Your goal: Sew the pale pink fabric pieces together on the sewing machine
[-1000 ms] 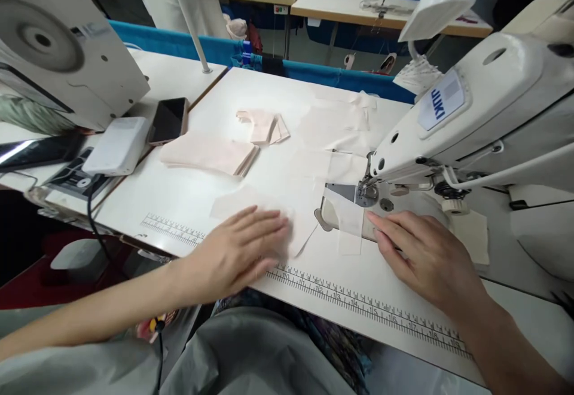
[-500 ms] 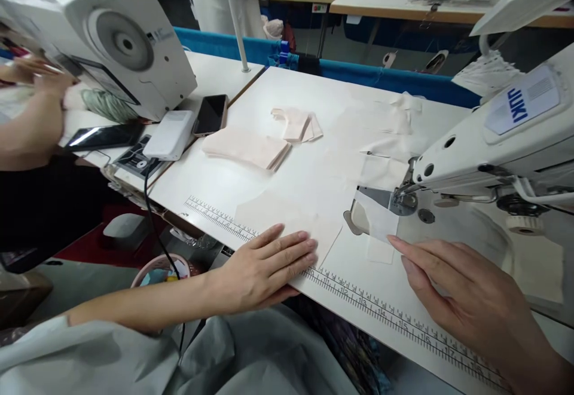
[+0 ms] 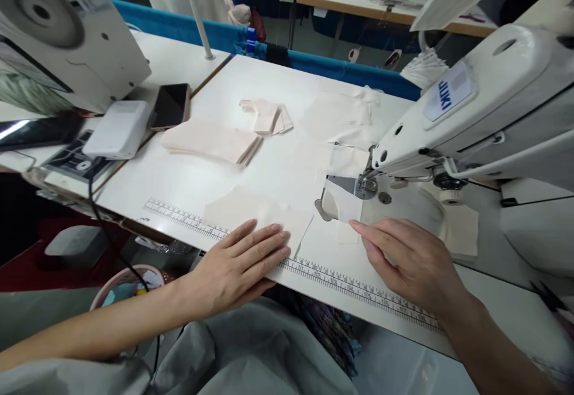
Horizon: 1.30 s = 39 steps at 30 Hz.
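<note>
My left hand (image 3: 244, 263) lies flat, fingers stretched out, on a pale beige fabric piece (image 3: 251, 204) by the table's front edge. A small white fabric piece (image 3: 346, 202) lies partly across the metal plate near the needle of the JUKI sewing machine (image 3: 452, 105). At that piece's near corner is my right hand (image 3: 399, 257), its index fingertip on the edge and the thumb tucked below in a pinch. Whether the thumb touches the cloth is hard to see. Under the white piece shows a second pale layer (image 3: 347, 235).
Behind my left hand lie a stack of beige fabric pieces (image 3: 210, 141) and a smaller stack (image 3: 264, 115). More pale cloth (image 3: 336, 111) lies behind the needle. A phone (image 3: 170, 106) and a white box (image 3: 119, 129) sit left, beside another sewing machine (image 3: 76, 30). A printed ruler (image 3: 350, 284) follows the front edge.
The view has turned to the right, so everything appears farther left. Both hands keep their places on the fabric, and the pieces look unmoved on the table.
</note>
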Tool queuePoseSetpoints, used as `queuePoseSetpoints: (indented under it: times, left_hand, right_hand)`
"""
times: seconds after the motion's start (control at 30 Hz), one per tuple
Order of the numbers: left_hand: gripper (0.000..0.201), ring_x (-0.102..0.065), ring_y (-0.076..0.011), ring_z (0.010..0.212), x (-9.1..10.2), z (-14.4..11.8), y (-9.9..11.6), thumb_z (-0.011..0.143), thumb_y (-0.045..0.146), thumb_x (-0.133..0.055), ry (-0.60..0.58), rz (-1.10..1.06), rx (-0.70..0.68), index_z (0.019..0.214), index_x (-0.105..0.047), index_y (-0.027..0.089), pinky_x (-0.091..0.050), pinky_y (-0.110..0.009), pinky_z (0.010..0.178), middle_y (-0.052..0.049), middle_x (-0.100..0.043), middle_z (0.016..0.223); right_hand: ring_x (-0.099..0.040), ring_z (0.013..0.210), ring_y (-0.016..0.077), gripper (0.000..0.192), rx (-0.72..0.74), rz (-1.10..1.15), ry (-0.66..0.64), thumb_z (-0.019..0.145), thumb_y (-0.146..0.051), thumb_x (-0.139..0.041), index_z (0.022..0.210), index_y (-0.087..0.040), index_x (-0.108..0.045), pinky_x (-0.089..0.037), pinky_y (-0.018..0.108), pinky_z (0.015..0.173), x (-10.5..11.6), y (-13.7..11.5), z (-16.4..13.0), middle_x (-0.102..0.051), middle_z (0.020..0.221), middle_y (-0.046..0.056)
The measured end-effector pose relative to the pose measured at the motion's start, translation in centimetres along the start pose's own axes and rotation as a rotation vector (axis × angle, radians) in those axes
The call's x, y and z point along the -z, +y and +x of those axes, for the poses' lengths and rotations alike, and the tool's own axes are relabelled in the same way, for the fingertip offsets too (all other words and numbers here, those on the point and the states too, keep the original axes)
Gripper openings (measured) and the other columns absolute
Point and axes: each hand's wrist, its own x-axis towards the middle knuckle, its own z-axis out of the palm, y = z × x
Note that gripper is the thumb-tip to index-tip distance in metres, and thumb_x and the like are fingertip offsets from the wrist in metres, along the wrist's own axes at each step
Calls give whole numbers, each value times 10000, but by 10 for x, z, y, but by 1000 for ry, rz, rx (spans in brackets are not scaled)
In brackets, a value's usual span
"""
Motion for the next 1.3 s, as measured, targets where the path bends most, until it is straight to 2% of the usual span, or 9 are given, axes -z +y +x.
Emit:
queuePoseSetpoints:
  times: [0.13, 0.23, 0.4, 0.53, 0.63, 0.73, 0.9, 1.1, 1.3]
  left_hand:
    - [463, -390, -226, 1401, 0, 1, 1, 959, 303, -522, 20, -13, -4, 1398, -461, 173, -248, -419, 1209, -62, -491, 1455]
    - [461, -406, -226, 1391, 1, 3, 3, 956, 298, -520, 25, -22, 12, 1397, -462, 178, -261, -422, 1204, -63, -504, 1445]
    - [513, -403, -235, 1391, 0, 0, 4, 954, 318, -522, 57, -22, 56, 1417, -424, 119, -241, -434, 1208, -90, -505, 1442]
    - [457, -446, -228, 1361, 0, -2, 4, 959, 305, -522, 61, -7, 44, 1388, -477, 152, -262, -418, 1197, -69, -511, 1439]
    - [430, -448, -228, 1359, 1, 1, 4, 966, 303, -507, 42, -6, 35, 1370, -500, 155, -265, -408, 1194, -58, -511, 1440]
    - [417, -451, -232, 1357, 3, 5, 3, 974, 337, -487, 23, -18, 22, 1349, -521, 158, -274, -412, 1190, -54, -518, 1434]
    - [419, -452, -227, 1356, 2, 2, 2, 975, 362, -487, 51, -60, 29, 1333, -528, 147, -284, -432, 1190, -66, -529, 1424]
    - [418, -446, -213, 1361, 1, 1, 8, 985, 343, -470, 88, -50, 67, 1347, -514, 139, -205, -429, 1228, -60, -531, 1423]
    - [446, -447, -217, 1359, -8, 8, 20, 981, 386, -469, 124, -61, 71, 1348, -522, 137, -142, -426, 1242, -44, -530, 1423]
  right_hand:
    - [-597, 716, 151, 404, -4, -1, -9, 902, -82, -509, 1290, -192, -531, -474, 294, 632, 0, -1, 1, -662, 855, 35]
    - [-614, 757, 159, 384, 9, 14, -3, 896, -72, -520, 1264, -179, -538, -493, 299, 652, -1, -3, 2, -674, 904, 54]
    - [-642, 854, 181, 342, 18, 31, 18, 881, -65, -546, 1203, -177, -566, -536, 317, 712, -1, -5, 1, -677, 977, 79]
    - [-650, 907, 189, 288, 38, 84, 21, 877, -71, -548, 1144, -167, -597, -549, 326, 748, -2, -9, 5, -691, 1003, 89]
    - [-632, 960, 199, 248, 69, 167, -47, 896, -97, -520, 1117, -170, -606, -541, 348, 775, -4, -15, 12, -685, 1138, 103]
    - [-595, 925, 217, 250, 125, 149, -146, 905, -121, -510, 1135, -135, -609, -523, 379, 744, -9, -21, 19, -624, 1295, 120]
    - [-544, 879, 225, 311, 191, 30, -204, 873, -55, -489, 1155, -88, -616, -499, 386, 716, -18, -23, 26, -604, 1336, 102]
    - [-540, 855, 207, 344, 167, -17, -201, 846, -9, -462, 1134, -104, -625, -490, 368, 729, -23, -23, 27, -595, 1348, 95]
    - [-548, 874, 200, 307, 160, -39, -171, 865, -19, -472, 1122, -94, -620, -469, 361, 731, -25, -27, 25, -605, 1335, 99]
